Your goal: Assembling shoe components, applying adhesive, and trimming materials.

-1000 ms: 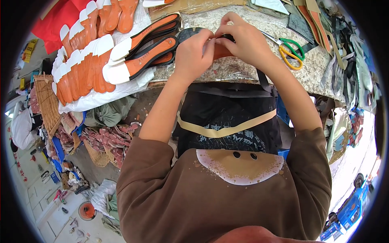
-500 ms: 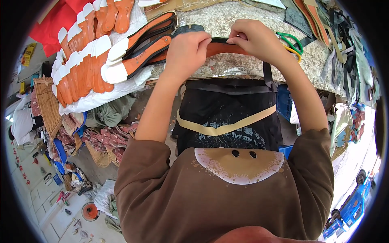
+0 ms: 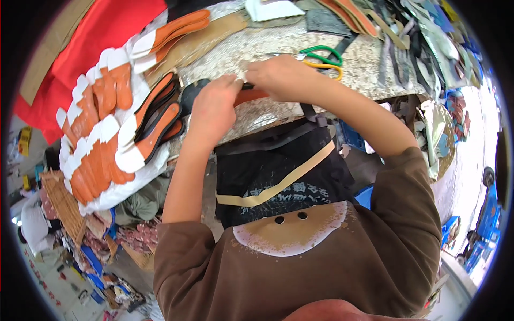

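Between my hands is an orange insole (image 3: 249, 97) with a black edge, held just above the worktable's near side. My left hand (image 3: 217, 104) is closed on its left part, and the fingers hide much of it. My right hand (image 3: 281, 77) pinches the black edge farther right, slightly blurred. Beside my left hand lies a dark rounded piece (image 3: 191, 95). Left of it, several orange, black and white insoles (image 3: 155, 134) lie stacked. Beyond my right hand rest scissors (image 3: 326, 64) with one green and one yellow handle.
Rows of orange-and-white insoles (image 3: 101, 160) lie on white plastic at left, near a red cloth (image 3: 128, 21). More insoles (image 3: 176, 32) lie farther back. Dark strips (image 3: 396, 59) crowd the right end of the worktable (image 3: 214, 59). A black apron (image 3: 284, 166) covers my lap.
The view has turned, shifting the table's things left and downward. My hands have come closer together in the picture, leaving less of the insole showing between them. Both still hold it.
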Tool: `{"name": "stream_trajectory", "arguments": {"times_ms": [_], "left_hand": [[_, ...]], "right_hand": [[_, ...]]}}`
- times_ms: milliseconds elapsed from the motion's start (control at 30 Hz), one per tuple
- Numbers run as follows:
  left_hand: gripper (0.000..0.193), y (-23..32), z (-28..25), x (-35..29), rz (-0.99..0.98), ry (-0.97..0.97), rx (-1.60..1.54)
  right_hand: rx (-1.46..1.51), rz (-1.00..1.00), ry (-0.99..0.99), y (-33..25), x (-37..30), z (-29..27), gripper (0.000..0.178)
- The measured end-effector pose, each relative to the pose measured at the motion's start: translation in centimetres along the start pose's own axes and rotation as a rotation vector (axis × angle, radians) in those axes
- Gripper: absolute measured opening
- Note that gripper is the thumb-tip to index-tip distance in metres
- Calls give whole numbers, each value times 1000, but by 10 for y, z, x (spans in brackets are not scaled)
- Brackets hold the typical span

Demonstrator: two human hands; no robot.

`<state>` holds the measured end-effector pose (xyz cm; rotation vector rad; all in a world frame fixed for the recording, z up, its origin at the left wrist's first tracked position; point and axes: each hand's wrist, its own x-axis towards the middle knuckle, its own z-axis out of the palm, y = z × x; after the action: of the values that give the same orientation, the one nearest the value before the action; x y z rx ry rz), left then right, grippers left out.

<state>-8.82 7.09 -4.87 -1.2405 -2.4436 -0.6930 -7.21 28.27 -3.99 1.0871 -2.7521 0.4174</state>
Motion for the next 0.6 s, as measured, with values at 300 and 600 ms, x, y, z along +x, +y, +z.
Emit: {"name": "stream_trajectory", "arguments": {"times_ms": [300, 600], "left_hand": [[10, 11, 9, -1, -137, -87, -27], [27, 40, 13, 43, -175, -526, 216]], "right_hand": [[35, -24, -35, 19, -18, -9, 18], [311, 25, 156, 49, -53, 11, 21]]}}
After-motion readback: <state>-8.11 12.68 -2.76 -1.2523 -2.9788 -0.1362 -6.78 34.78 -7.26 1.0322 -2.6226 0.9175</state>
